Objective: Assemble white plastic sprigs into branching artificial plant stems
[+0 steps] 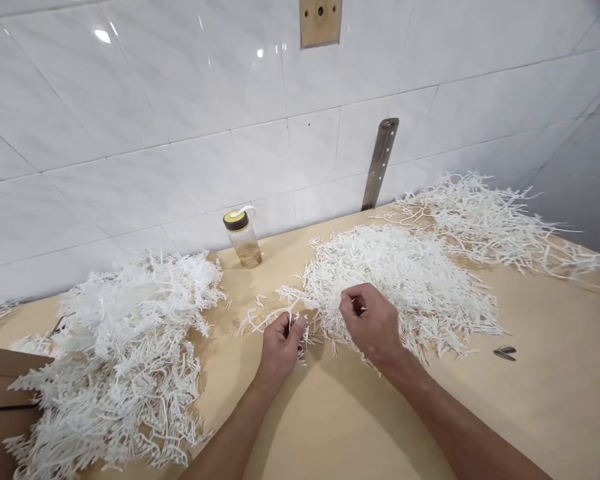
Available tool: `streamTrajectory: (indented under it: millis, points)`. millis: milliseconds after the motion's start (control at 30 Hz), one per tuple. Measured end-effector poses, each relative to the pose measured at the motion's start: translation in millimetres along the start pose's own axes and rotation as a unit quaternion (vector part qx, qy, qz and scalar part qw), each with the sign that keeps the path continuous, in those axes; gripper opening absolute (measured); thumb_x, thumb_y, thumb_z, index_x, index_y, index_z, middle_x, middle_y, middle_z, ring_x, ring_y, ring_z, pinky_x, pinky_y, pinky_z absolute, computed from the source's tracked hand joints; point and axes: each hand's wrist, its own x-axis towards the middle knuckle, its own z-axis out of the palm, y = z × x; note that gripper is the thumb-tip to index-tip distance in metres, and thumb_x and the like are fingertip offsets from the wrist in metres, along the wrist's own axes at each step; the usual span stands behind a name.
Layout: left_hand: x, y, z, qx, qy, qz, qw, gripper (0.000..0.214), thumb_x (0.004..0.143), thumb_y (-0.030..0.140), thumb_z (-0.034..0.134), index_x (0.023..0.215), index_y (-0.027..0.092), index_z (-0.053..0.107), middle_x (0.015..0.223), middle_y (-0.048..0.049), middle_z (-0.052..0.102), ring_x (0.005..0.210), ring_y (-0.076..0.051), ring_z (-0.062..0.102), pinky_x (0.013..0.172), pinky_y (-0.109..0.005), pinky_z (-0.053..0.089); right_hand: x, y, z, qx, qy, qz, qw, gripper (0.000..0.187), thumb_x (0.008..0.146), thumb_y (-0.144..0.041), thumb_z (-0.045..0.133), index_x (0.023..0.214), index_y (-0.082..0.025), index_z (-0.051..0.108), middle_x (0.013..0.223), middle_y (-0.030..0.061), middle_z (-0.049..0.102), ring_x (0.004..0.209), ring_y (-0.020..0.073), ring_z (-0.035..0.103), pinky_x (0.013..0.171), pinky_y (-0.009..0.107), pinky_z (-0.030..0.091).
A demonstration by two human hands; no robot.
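Observation:
My left hand [281, 345] is closed around a small bunch of thin white plastic pieces [300, 329] at the near edge of the middle pile [405, 280]. My right hand [370, 320] sits just to its right, fingers pinched together over the same pile; what it pinches is too small to name. Both hands rest low over the wooden tabletop [340, 413]. A second heap of white plastic pieces [125, 353] lies to the left, and a third, looser heap [485, 213] spreads at the back right.
A small clear bottle with a dark cap [243, 238] stands by the tiled wall. A metal bracket [380, 163] leans on the wall. A small dark metal tool [505, 353] lies right of the middle pile. A cardboard box [0, 400] sits at the left edge.

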Motion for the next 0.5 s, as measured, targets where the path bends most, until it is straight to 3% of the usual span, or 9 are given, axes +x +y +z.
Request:
streamTrajectory:
  millis: [133,267,367,500]
  points:
    - [2.2,11.0,-6.4,-0.061,-0.024,-0.025,0.998,0.037,0.075,0.049,0.074,0.071,0.016,0.059,0.064,0.0015,0.054,0.056,-0.011,0.053,0.053,-0.022,0.042,8.8,6.0,-13.1,-0.047,0.003,0.025,0.999,0.009,0.085,-0.027,0.061,0.083,-0.019,0.062,0.058,-0.0035,0.054,0.049,0.0115,0.051,0.054,0.026,0.044]
    - [5.9,13.0,-11.9,-0.126,-0.042,-0.029,0.991,0.035,0.073,0.046,0.076,0.07,0.015,0.059,0.064,0.0007,0.057,0.058,-0.01,0.054,0.056,-0.021,0.042,2.5,-4.1,-11.4,0.005,-0.05,0.024,0.998,0.014,0.087,-0.027,0.056,0.09,-0.018,0.066,0.072,0.0018,0.062,0.053,0.0115,0.054,0.051,0.025,0.045]
    - [6.4,11.0,-13.6,-0.121,-0.048,-0.024,0.991,0.036,0.075,0.046,0.075,0.07,0.015,0.059,0.063,0.0007,0.057,0.057,-0.01,0.052,0.056,-0.022,0.041,-7.5,-17.0,-7.0,0.082,-0.146,0.077,0.983,0.021,0.09,-0.033,0.054,0.095,-0.018,0.068,0.07,0.0021,0.063,0.053,0.0126,0.056,0.048,0.024,0.046]
    - [5.7,9.7,-12.8,-0.068,-0.046,-0.001,0.997,0.038,0.078,0.051,0.071,0.071,0.015,0.06,0.066,-0.0012,0.06,0.059,-0.012,0.053,0.058,-0.024,0.043,-18.5,-28.9,-2.1,0.192,-0.294,0.172,0.92,0.036,0.092,-0.042,0.05,0.112,-0.018,0.067,0.064,-0.0014,0.061,0.038,0.0099,0.052,0.04,0.023,0.045]
